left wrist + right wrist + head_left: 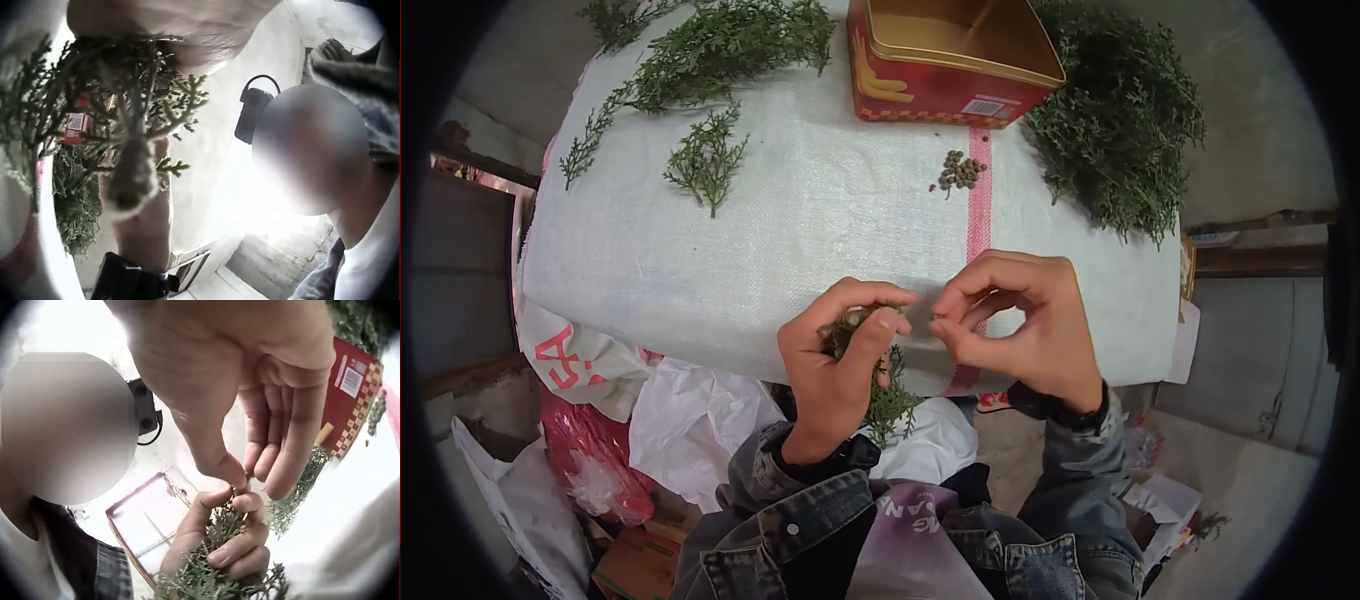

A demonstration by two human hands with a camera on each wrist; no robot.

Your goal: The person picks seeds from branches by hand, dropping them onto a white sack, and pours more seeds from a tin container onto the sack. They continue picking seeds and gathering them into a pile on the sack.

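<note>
My left hand [840, 360] grips a green conifer sprig [890, 405], its leafy end hanging below the palm. Round, pale green-brown cones [853, 318] show between the thumb and fingers. Close on its right, my right hand [1030, 320] pinches a tiny brownish piece, apparently a cone, between thumb and fingertips. In the right wrist view the right fingertips [239, 478] meet the tip of the sprig [228, 525] right at the left thumb. A cone [133, 178] hangs large and blurred in the left wrist view. Beyond the hands, a small pile of cones [960, 172] lies on the white woven sack [800, 200].
An open red and gold tin [945, 85] stands at the sack's far side. Right of it is a large heap of conifer sprigs [1120, 130]; more branches [730, 45] and a loose sprig [707, 160] lie to the left. A red plastic bag [590, 455] is at lower left.
</note>
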